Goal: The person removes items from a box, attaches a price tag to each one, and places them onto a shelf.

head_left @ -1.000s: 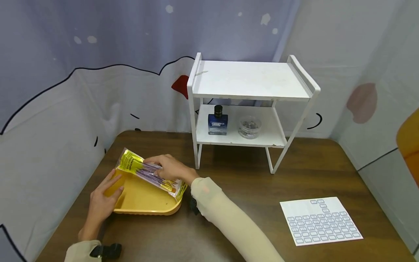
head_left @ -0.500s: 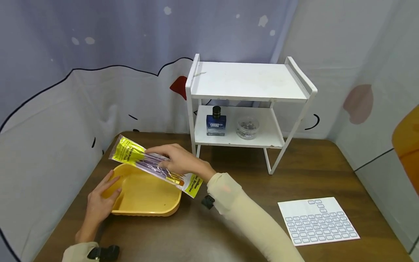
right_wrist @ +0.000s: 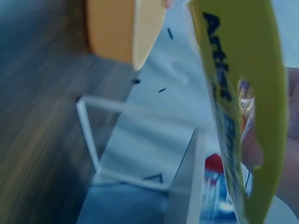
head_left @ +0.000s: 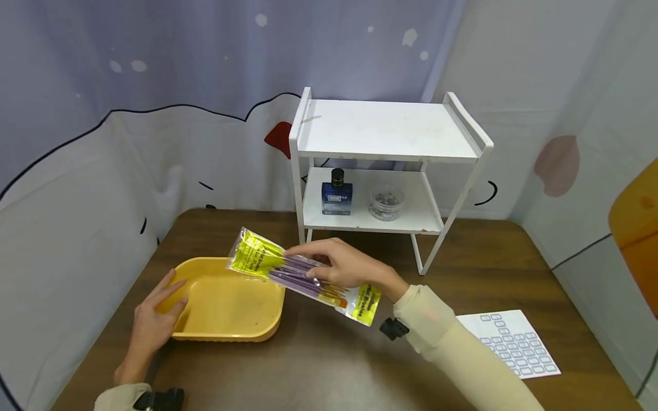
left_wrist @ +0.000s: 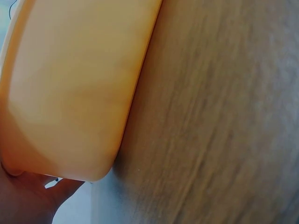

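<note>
In the head view my right hand holds a clear packet of artist brushes with yellow label ends and purple handles, tilted above the table to the right of a yellow tray. In the right wrist view the packet's yellow end, lettered "Artist Br…", covers much of the picture, and part of the hand shows behind it. My left hand grips the left rim of the tray, fingers over the edge. The tray's outer wall fills the left side of the left wrist view.
A white two-tier shelf stands at the back of the wooden table. On its lower tier are a blue bottle and a round clear jar of small items. A printed sheet lies at right, partly behind the right sleeve.
My right hand has lifted the brush packet out of the yellow tray and carried it to the right. My left hand stays at the tray's left rim.
</note>
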The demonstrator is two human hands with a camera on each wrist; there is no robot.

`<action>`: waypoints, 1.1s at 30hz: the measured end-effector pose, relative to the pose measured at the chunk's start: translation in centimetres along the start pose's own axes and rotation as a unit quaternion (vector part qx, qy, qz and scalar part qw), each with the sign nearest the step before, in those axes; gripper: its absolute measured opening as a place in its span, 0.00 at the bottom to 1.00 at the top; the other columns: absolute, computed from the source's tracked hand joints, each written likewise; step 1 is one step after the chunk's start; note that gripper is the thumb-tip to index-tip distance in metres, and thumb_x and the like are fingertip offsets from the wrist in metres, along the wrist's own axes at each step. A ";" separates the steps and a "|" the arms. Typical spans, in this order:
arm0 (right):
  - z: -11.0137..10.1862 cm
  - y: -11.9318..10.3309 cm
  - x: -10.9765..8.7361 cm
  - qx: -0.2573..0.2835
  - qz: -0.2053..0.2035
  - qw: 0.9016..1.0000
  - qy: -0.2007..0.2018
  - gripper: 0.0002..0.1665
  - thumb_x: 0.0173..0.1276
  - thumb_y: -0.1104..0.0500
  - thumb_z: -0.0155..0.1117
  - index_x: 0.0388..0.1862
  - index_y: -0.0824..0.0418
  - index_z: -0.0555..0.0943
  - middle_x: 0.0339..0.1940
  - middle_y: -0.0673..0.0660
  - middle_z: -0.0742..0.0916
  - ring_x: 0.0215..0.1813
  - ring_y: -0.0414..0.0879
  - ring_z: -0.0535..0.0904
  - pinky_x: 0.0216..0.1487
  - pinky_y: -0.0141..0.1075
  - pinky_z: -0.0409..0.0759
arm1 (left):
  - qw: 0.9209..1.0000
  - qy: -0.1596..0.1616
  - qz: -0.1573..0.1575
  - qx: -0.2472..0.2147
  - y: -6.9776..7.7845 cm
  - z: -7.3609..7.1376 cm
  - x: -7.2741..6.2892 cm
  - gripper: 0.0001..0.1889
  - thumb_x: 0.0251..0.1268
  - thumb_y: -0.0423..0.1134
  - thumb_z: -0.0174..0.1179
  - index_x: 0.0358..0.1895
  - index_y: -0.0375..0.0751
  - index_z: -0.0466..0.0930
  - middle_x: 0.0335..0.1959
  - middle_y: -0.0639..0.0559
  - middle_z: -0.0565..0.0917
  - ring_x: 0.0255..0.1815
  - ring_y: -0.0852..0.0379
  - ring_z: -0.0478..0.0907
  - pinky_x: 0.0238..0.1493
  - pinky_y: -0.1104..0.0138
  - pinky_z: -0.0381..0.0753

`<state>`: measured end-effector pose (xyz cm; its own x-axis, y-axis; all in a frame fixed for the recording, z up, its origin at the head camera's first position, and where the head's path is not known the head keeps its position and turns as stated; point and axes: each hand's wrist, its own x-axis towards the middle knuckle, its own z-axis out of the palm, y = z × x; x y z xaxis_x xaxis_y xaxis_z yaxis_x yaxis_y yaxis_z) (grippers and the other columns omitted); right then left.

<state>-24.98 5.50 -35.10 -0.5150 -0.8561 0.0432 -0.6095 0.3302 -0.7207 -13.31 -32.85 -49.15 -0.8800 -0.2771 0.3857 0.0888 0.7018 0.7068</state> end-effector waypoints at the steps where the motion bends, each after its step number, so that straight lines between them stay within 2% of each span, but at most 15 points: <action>1: -0.1 0.5 -0.7 0.000 -0.001 1.000 0.001 0.30 0.72 0.64 0.60 0.72 0.51 0.73 0.68 0.54 0.80 0.60 0.46 0.78 0.67 0.44 0.75 | 1.000 0.000 0.000 -0.002 0.0 0.0 0.0 0.19 0.67 0.32 0.64 0.59 0.32 0.81 0.73 0.38 0.70 0.74 0.66 0.61 0.61 0.92 0.50; 4: -0.6 2.0 -2.7 0.007 0.007 1.000 -0.003 0.30 0.72 0.64 0.61 0.71 0.50 0.74 0.67 0.54 0.81 0.58 0.46 0.79 0.66 0.46 0.76 | 1.000 0.001 0.002 -0.003 0.0 0.0 0.0 0.19 0.66 0.32 0.64 0.59 0.32 0.81 0.73 0.38 0.70 0.74 0.60 0.62 0.60 0.92 0.51; 9: -1.1 4.6 -5.9 0.034 0.006 0.999 -0.020 0.28 0.72 0.62 0.62 0.71 0.52 0.74 0.66 0.55 0.82 0.54 0.46 0.79 0.62 0.45 0.77 | 1.000 0.003 0.000 0.001 0.0 0.1 0.0 0.18 0.66 0.31 0.64 0.59 0.32 0.81 0.73 0.39 0.70 0.74 0.66 0.61 0.60 0.92 0.51; 16: -0.5 7.8 -9.0 0.064 0.012 0.996 -0.056 0.28 0.70 0.65 0.62 0.69 0.57 0.76 0.62 0.57 0.85 0.55 0.45 0.81 0.62 0.39 0.78 | 1.000 0.009 0.003 0.003 0.2 0.1 0.1 0.18 0.65 0.30 0.65 0.57 0.31 0.82 0.72 0.37 0.71 0.75 0.54 0.64 0.60 0.92 0.51; 22: 1.4 9.9 -9.7 0.068 0.008 0.994 -0.083 0.27 0.68 0.67 0.63 0.66 0.61 0.78 0.57 0.57 0.87 0.52 0.41 0.81 0.60 0.37 0.79 | 1.000 0.008 0.001 0.007 0.0 0.0 -0.1 0.18 0.66 0.31 0.64 0.58 0.32 0.82 0.72 0.38 0.71 0.75 0.54 0.63 0.60 0.92 0.50; 27: 2.9 11.5 -9.6 0.075 0.009 0.992 -0.097 0.26 0.68 0.68 0.63 0.65 0.62 0.78 0.58 0.59 0.86 0.53 0.42 0.81 0.59 0.36 0.79 | 1.000 0.013 0.011 0.001 -0.1 0.0 -0.2 0.18 0.65 0.30 0.65 0.57 0.31 0.82 0.72 0.37 0.71 0.73 0.65 0.62 0.61 0.92 0.51; 33: 3.8 12.6 -9.5 0.043 0.028 0.994 -0.095 0.26 0.66 0.69 0.64 0.64 0.59 0.80 0.60 0.57 0.86 0.57 0.43 0.81 0.61 0.38 0.78 | 1.000 0.015 0.021 -0.007 -0.1 0.0 0.0 0.18 0.64 0.29 0.65 0.57 0.31 0.82 0.71 0.37 0.72 0.71 0.73 0.62 0.61 0.92 0.52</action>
<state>-25.49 16.26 -47.28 -0.4189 -0.8996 -0.1232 -0.5251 0.3508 -0.7754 -13.29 -32.95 -49.22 -0.8606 -0.2681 0.4331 0.1320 0.7037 0.6981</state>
